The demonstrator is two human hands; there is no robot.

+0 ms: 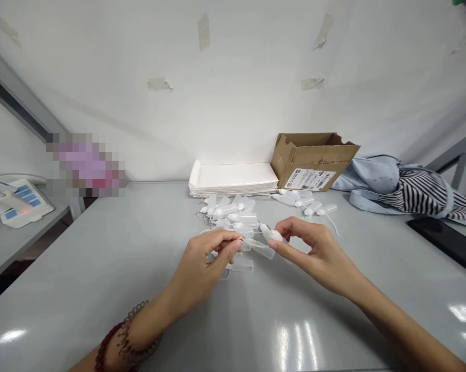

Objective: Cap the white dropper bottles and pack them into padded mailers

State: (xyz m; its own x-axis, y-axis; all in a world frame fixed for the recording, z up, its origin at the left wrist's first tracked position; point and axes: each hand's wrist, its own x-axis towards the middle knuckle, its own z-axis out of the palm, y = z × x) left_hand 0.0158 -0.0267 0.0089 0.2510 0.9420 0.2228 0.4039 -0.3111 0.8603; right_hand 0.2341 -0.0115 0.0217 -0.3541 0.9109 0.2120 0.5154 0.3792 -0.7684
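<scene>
My right hand (308, 248) pinches a small white squeeze bottle (273, 235) between thumb and fingers; its narrow tip points up and to the left. A thin pale strap (255, 242) runs from near this bottle to my left hand (207, 258), whose thumb and forefinger are closed on its end. Whether a cap sits on that end is hidden by the fingertips. Behind and below both hands lies a loose heap of similar translucent bottles (242, 219) with thin strings or straps. One bottle (241, 265) lies just below my left fingertips.
Several more bottles (314, 208) lie at the back right, before an open cardboard box (314, 160). Left of the box is a stack of white padded envelopes (233, 178). A striped cloth bag (419, 188) and a black phone (446, 243) are at right.
</scene>
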